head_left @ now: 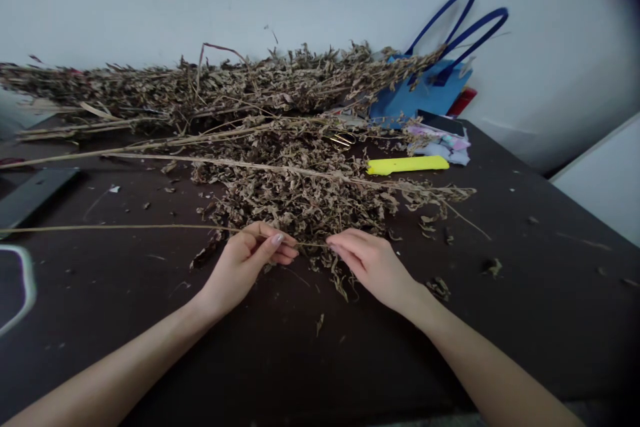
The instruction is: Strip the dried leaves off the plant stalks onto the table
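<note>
My left hand (250, 257) grips a long thin dried stem (135, 227) between thumb and fingers; the stem runs off past the left edge. To the right, the fingertips of my right hand (367, 257) are pinched on the same stem, of which a short stretch shows between the hands. Just behind both hands lies a loose pile of dry, curled leaves (300, 193), some of them under the stem. Across the pile rests another long dried stalk (240, 164) with leaves at its right end.
Behind the pile, a large bundle of dried plants (280, 83) lies along the wall. A blue bag (425, 97), a phone (440, 123), a yellow object (407, 165) and scissors (343, 141) are at the back right. A dark flat object (35, 197) lies left on the dark table (280, 353).
</note>
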{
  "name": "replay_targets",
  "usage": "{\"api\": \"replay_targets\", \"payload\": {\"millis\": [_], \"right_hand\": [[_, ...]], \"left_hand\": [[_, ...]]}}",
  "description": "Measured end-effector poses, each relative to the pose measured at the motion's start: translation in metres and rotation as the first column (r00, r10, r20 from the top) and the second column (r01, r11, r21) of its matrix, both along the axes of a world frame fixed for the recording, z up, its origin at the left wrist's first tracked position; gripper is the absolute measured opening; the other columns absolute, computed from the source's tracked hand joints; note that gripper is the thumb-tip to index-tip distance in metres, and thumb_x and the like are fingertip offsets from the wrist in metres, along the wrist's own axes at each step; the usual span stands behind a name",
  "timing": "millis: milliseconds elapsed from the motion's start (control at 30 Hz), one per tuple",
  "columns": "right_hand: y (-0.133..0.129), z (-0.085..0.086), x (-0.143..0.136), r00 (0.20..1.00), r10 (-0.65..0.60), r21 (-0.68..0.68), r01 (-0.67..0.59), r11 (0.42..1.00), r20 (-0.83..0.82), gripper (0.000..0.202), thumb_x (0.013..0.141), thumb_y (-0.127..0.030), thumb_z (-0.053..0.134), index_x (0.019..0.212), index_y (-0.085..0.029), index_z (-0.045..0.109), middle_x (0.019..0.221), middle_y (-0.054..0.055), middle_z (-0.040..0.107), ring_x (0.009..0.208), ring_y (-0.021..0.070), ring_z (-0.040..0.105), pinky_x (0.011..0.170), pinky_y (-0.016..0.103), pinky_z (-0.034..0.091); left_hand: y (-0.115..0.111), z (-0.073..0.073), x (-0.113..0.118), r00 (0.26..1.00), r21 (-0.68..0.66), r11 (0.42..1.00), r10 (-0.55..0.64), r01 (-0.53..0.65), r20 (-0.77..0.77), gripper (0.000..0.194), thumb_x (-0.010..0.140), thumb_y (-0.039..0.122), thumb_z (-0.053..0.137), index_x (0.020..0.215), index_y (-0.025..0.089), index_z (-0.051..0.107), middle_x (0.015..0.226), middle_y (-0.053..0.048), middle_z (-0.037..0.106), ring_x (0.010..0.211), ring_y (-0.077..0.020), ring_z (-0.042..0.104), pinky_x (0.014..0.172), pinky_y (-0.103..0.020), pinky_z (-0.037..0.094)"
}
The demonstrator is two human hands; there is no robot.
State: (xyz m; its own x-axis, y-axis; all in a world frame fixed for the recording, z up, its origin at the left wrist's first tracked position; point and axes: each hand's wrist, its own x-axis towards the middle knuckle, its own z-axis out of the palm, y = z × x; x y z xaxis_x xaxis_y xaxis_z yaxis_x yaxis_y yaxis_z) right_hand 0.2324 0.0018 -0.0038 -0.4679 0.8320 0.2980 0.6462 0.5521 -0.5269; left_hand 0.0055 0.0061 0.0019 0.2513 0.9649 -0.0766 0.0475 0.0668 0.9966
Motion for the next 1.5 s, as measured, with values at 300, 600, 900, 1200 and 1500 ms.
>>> {"api": "replay_targets", "payload": {"millis": [300, 600, 900, 1200, 1500], "right_hand": [[0.004, 0.012, 0.008, 0.982, -0.140, -0.078, 0.131, 0.988, -0.126, 0.023, 0.091, -0.022, 0.041, 0.106, -0.021, 0.058, 0.095, 0.004, 0.061, 0.069, 0.0106, 0.059, 0.066, 0.026, 0.048], [-0.004, 0.016, 0.004, 0.980, -0.028, 0.107, 0.050, 0.993, -0.200, 0.020, 0.089, -0.017, 0.045, 0.099, -0.020, 0.061, 0.091, 0.004, 0.063, 0.081, 0.0127, 0.060, 0.072, 0.026, 0.049], [-0.004, -0.002, -0.002, 1.000, 0.025, 0.115, -0.026, 0.993, 0.010, 0.026, 0.090, -0.019, 0.045, 0.113, -0.019, 0.056, 0.109, 0.007, 0.060, 0.094, 0.0150, 0.059, 0.081, 0.028, 0.050], [-0.002, -0.005, -0.001, 0.993, -0.008, 0.071, -0.001, 0.997, 0.122, 0.019, 0.091, -0.020, 0.042, 0.098, -0.019, 0.060, 0.087, 0.004, 0.062, 0.075, 0.0127, 0.058, 0.067, 0.025, 0.046], [-0.007, -0.001, -0.006, 0.995, 0.034, 0.027, -0.036, 0.999, 0.089, 0.018, 0.090, -0.021, 0.044, 0.103, -0.020, 0.057, 0.094, 0.004, 0.061, 0.078, 0.0122, 0.058, 0.069, 0.024, 0.046]], "left_hand": [[0.001, 0.000, 0.002, 1.000, -0.004, 1.000, 0.010, -0.010, 0.004, 0.016, 0.086, 0.024, 0.053, 0.080, 0.011, 0.059, 0.088, -0.008, 0.064, 0.075, -0.0141, 0.066, 0.071, -0.025, 0.056], [0.001, -0.001, 0.001, 1.000, 0.015, 1.000, 0.011, -0.011, -0.010, 0.020, 0.087, 0.027, 0.052, 0.082, 0.010, 0.060, 0.088, -0.008, 0.064, 0.075, -0.0142, 0.066, 0.072, -0.026, 0.055], [0.000, 0.004, 0.001, 0.999, 0.020, 1.000, 0.024, -0.023, -0.039, 0.020, 0.087, 0.027, 0.051, 0.084, 0.010, 0.061, 0.087, -0.009, 0.065, 0.074, -0.0143, 0.065, 0.072, -0.025, 0.055], [0.000, 0.000, 0.001, 0.999, -0.026, 1.000, -0.001, 0.002, 0.036, 0.020, 0.088, 0.030, 0.050, 0.085, 0.012, 0.057, 0.091, -0.009, 0.064, 0.078, -0.0156, 0.066, 0.073, -0.027, 0.055], [-0.006, -0.002, 0.008, 0.998, -0.073, 0.996, -0.055, 0.057, 0.032, 0.012, 0.082, 0.024, 0.058, 0.083, 0.012, 0.056, 0.087, -0.008, 0.068, 0.072, -0.0134, 0.066, 0.068, -0.024, 0.055]]}}
